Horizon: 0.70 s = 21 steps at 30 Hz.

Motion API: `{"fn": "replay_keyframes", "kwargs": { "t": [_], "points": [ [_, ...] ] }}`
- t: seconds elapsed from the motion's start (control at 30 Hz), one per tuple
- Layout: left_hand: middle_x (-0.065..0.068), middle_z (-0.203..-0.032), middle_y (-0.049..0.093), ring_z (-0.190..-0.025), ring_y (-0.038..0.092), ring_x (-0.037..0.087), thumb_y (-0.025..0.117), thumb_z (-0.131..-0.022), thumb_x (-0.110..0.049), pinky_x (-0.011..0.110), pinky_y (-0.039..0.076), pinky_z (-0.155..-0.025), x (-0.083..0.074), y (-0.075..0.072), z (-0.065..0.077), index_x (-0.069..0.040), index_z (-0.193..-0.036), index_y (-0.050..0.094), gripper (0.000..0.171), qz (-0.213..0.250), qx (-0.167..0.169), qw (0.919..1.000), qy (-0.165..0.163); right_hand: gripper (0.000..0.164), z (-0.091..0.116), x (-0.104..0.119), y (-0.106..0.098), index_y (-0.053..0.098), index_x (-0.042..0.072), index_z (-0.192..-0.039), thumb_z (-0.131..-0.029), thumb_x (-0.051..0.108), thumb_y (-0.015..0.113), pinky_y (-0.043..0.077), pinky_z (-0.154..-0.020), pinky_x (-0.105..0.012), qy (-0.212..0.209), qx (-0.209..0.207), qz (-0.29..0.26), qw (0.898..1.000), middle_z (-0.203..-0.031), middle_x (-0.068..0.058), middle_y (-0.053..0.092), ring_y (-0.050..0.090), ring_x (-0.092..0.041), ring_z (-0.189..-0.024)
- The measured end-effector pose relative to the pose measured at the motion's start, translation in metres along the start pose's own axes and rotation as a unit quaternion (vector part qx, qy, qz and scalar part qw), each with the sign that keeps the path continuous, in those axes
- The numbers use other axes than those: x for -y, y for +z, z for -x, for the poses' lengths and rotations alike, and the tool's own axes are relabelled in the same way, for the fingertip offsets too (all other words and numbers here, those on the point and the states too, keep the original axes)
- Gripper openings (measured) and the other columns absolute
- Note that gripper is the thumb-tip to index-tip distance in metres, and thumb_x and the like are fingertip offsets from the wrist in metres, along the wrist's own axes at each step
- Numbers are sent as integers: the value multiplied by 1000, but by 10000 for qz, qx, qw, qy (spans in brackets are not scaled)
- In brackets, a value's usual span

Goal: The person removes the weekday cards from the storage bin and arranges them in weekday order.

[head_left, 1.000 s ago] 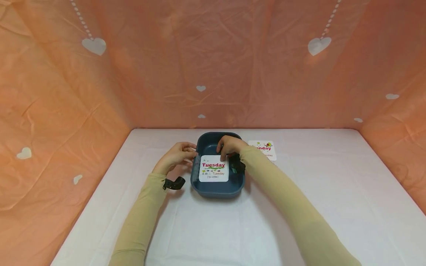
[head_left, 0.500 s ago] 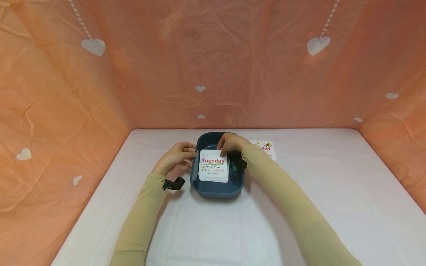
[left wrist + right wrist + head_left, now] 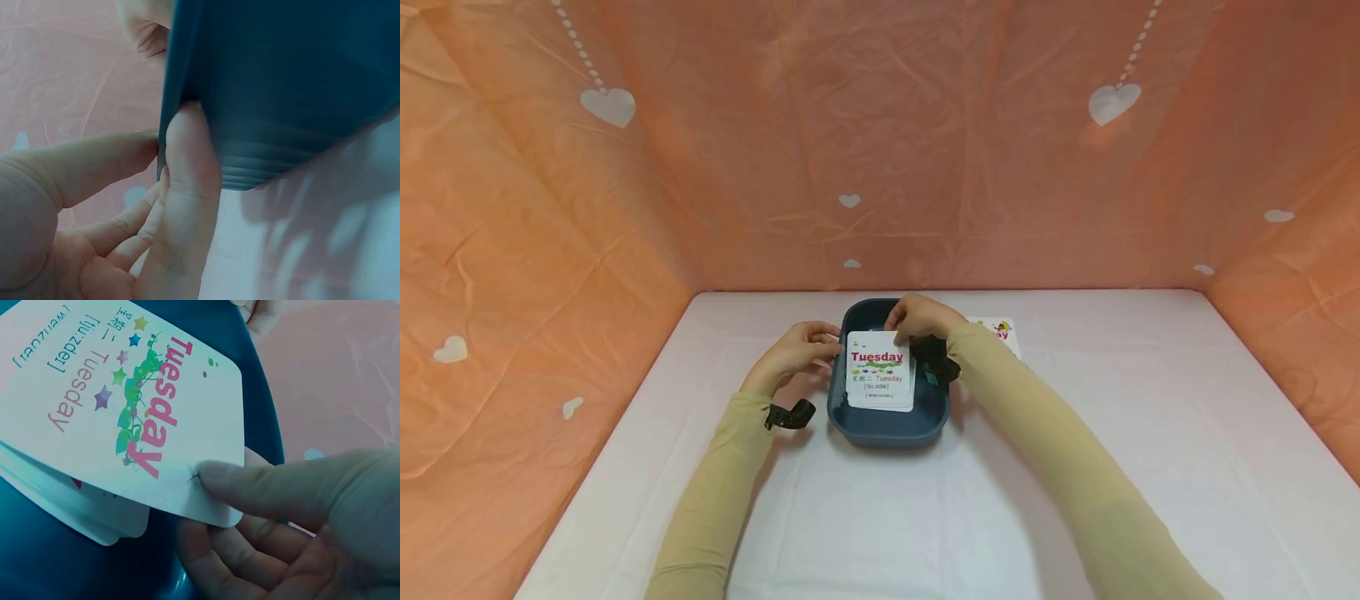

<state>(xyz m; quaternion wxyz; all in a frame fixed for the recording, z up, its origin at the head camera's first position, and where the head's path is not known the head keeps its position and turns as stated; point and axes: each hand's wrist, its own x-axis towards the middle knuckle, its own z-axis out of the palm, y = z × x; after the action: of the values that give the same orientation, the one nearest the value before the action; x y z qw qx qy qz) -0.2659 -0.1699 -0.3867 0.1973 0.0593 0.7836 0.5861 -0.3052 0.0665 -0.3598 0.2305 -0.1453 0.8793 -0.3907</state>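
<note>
My left hand (image 3: 801, 352) pinches the left rim of a dark blue plastic box (image 3: 887, 437). In the left wrist view, the thumb and a finger (image 3: 187, 187) lie on either side of that wall. Above the box, my right hand (image 3: 923, 318) pinches the upper right corner of a white card (image 3: 206, 431) printed "Tuesday", thumb on top and fingers beneath. The card's upper end is raised from the stack. Beneath it inside the box lie several more cards (image 3: 112, 519), whose faces are mostly hidden.
Another white card (image 3: 1006, 327), its print ending in "ay", lies on the table right of the box, partly behind the right sleeve. White cloth (image 3: 850, 525) covers the table. An orange curtain (image 3: 925, 167) with white hearts rises behind and at both sides.
The Tuesday card has been lifted and shifted slightly away from me, exposing edges of cards below. My right hand has risen a little with it. The left hand stays on the rim.
</note>
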Motion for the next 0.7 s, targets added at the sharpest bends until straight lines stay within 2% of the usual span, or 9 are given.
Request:
{"fn": "replay_keyframes", "kwargs": {
  "t": [0.2,0.3,0.47,0.6,0.7],
  "points": [
    [20,-102,61,-74,62,17,61,-92,-2,33,56,-65,-1,0,-1,9,-127,47,40,11,-24,10000,-21,29,1,1,-2,68,-4,-106,-79,-15,64,54,-75,-33,140,64,-96,9998,-96,-12,65,58,-18,-83],
    [19,-102,61,-74,62,17,61,-92,-3,32,56,-65,-1,0,-1,9,-127,47,41,-19,-40,10000,-10,32,2,1,-5,68,-3,-107,-78,-17,62,53,-72,-30,138,120,-77,9998,-97,-12,64,57,-18,-82],
    [16,-98,60,-72,62,16,62,-91,-4,34,56,-66,-1,-1,-1,10,-127,46,41,-37,-54,10000,28,35,5,-2,-10,66,-3,-108,-76,-17,61,50,-66,-26,-104,122,-97,9998,-91,-12,63,57,-19,-76],
    [14,-97,61,-71,62,16,63,-91,-4,40,56,-71,-1,-2,0,10,-125,47,40,-14,-79,10000,-51,34,8,-5,-13,65,-4,-107,-76,-17,61,53,-68,-29,-298,152,-252,9991,-89,-13,61,58,-20,-77],
    [13,-97,61,-71,62,15,64,-90,-4,40,56,-72,0,-2,0,9,-125,48,40,37,-93,9999,-128,31,11,-7,-13,64,-5,-106,-78,-17,61,55,-70,-33,-385,164,-414,9983,-88,-13,60,60,-20,-78]
  ]
}}
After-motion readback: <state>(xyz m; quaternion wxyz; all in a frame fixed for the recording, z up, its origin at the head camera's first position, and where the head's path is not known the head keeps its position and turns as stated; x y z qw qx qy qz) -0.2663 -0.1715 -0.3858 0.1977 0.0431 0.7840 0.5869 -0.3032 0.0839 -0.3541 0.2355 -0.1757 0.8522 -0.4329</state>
